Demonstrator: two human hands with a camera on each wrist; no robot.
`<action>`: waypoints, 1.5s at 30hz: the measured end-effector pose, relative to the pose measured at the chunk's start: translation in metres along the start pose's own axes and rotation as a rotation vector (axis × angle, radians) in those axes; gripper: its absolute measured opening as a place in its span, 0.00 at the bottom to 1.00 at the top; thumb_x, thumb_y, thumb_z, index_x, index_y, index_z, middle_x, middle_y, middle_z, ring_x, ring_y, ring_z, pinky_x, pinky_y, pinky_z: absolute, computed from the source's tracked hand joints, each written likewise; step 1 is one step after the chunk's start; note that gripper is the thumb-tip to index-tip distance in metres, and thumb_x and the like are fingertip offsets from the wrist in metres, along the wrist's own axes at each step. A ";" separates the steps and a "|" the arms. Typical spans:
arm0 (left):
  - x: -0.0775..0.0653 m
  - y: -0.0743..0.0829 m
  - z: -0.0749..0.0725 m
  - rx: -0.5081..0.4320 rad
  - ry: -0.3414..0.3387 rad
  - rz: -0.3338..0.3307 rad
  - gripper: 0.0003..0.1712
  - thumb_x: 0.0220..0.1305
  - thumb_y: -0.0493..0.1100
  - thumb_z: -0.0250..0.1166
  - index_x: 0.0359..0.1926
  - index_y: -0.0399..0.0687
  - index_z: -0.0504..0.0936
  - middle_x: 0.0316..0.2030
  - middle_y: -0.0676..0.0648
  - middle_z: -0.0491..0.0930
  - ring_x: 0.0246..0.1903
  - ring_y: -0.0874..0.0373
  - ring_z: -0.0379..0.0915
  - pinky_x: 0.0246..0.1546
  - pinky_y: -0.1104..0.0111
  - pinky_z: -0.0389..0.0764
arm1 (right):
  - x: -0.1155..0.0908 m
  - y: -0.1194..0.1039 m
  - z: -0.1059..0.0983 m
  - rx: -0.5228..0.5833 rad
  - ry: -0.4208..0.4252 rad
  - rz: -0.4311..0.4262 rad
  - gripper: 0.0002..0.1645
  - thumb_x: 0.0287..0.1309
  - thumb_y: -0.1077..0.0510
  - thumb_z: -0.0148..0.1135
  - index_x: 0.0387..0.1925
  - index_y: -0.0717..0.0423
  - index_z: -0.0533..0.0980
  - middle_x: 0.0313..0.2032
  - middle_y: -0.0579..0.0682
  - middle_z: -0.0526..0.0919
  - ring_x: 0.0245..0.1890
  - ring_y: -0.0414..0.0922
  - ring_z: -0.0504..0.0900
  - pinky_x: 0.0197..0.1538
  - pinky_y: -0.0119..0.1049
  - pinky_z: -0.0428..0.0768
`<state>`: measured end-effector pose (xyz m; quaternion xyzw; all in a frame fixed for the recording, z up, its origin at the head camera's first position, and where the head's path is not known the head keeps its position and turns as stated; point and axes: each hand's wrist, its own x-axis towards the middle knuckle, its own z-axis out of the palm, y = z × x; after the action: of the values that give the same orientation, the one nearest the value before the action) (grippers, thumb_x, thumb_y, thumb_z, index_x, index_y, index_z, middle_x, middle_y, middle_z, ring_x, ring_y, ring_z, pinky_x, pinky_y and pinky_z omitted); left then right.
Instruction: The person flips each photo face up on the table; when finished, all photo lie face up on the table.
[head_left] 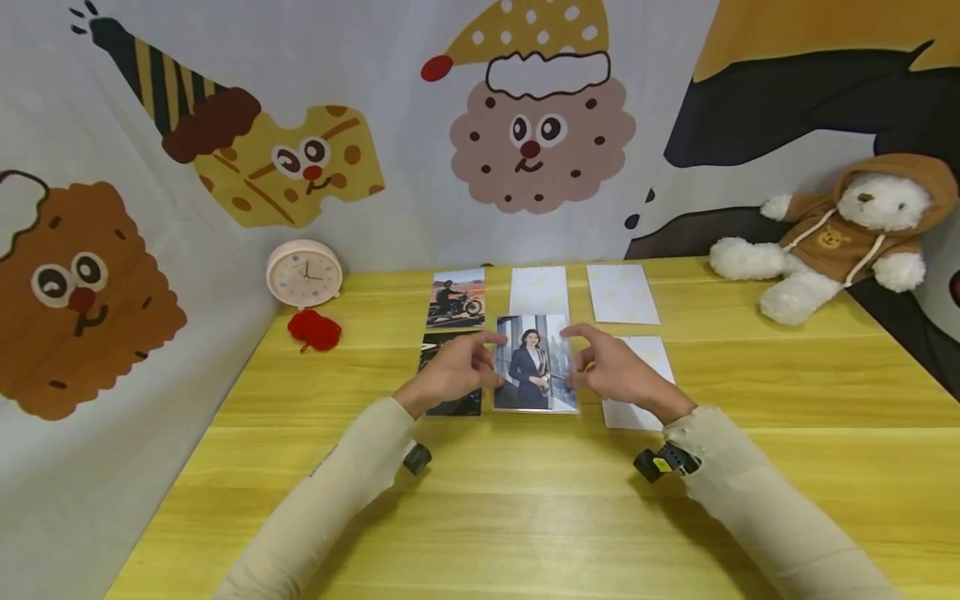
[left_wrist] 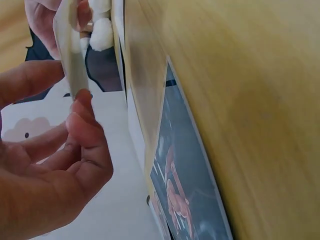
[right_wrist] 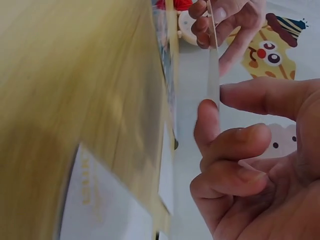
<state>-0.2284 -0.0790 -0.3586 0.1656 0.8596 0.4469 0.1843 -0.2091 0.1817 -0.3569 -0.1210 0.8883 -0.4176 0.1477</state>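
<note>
A photo print [head_left: 531, 367] of a person in a dark suit is held up over the table, picture side toward the head view. Its left edge is pinched between thumb and fingers of my left hand [head_left: 454, 367]; my right hand [head_left: 617, 368] pinches the opposite edge. Both wrist views show the photo [left_wrist: 71, 50] nearly edge-on, raised off the wood. Under my left hand, a dark photo [head_left: 453, 407] lies partly covered. Beneath my right hand is a face-down white card [head_left: 637, 415], also partly hidden.
Behind them lie a motorcycle photo [head_left: 456, 298] and two white cards, one in the middle [head_left: 538, 289] and one at right [head_left: 622, 293]. A pink clock [head_left: 303, 273] and red fuzzy item [head_left: 315, 330] stand at left, a teddy bear [head_left: 840, 233] at right. A printed cloth [head_left: 405, 167] hangs behind.
</note>
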 end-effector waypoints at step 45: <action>0.022 0.010 0.017 0.536 -0.147 -0.070 0.29 0.70 0.50 0.64 0.69 0.52 0.72 0.53 0.46 0.85 0.52 0.51 0.81 0.58 0.52 0.79 | 0.017 0.005 0.012 -0.409 -0.066 0.078 0.48 0.52 0.59 0.74 0.71 0.65 0.61 0.34 0.53 0.84 0.33 0.45 0.80 0.40 0.40 0.79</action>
<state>-0.2385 -0.0519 -0.3629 0.2108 0.9367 0.1837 0.2108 -0.2212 0.1705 -0.3706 -0.1278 0.9532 -0.2185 0.1653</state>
